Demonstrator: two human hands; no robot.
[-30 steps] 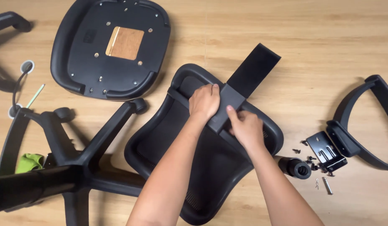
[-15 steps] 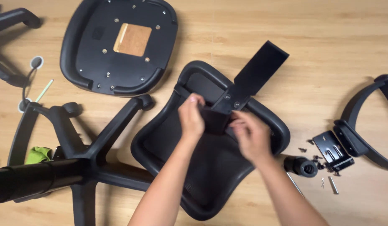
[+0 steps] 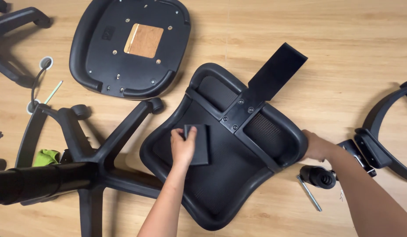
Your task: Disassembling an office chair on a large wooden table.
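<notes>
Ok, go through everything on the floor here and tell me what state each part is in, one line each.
Chair backrest: lying flat, bracket screwed on.
Black cover plate: loose, lying on the backrest under the left hand.
Right hand: gripping the backrest's right edge.
Seat pan: upside down, unattached.
Wheel base: on its side, unattached.
Armrest: detached, on the floor.
Hex key: lying unused.
</notes>
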